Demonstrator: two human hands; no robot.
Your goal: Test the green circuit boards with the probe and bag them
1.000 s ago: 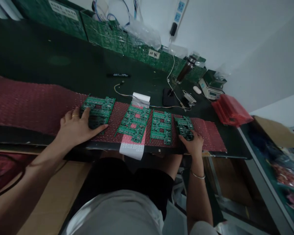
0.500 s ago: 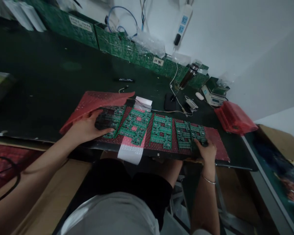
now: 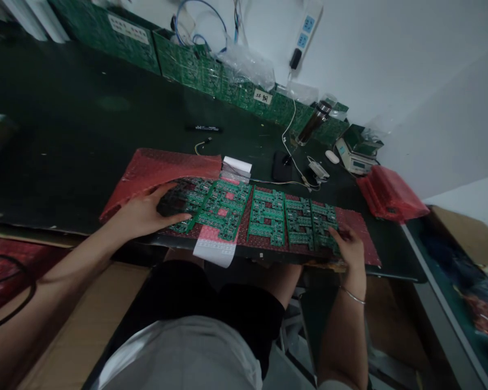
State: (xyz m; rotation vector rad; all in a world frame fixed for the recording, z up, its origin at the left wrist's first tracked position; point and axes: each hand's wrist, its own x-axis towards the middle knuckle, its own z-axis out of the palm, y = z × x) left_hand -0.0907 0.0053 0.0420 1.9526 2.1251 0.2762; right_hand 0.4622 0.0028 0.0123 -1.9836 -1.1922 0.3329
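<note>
Several green circuit boards lie in a row on a red bubble-wrap sheet [image 3: 361, 238] at the front of the dark bench. My left hand [image 3: 142, 214] rests flat with fingers spread on the leftmost board [image 3: 185, 200], just under a folded-over flap of the red sheet [image 3: 162, 165]. My right hand [image 3: 350, 244] touches the rightmost board [image 3: 323, 225] at its near right corner, fingers bent against its edge. Between them lie a tilted board [image 3: 223, 208] and two upright ones [image 3: 268, 216].
A white label strip [image 3: 211, 252] hangs over the bench edge. Behind the boards lie a white paper pad [image 3: 236, 167], a black phone [image 3: 281, 166], cables, a marker [image 3: 205, 129], a flask [image 3: 311, 124], a small scale [image 3: 355, 151] and red bags [image 3: 390, 192]. Green panels line the back wall.
The long left part of the red sheet has been folded over toward the boards. The boards have been pushed closer together; a further board now lies at the right end under my right hand.
</note>
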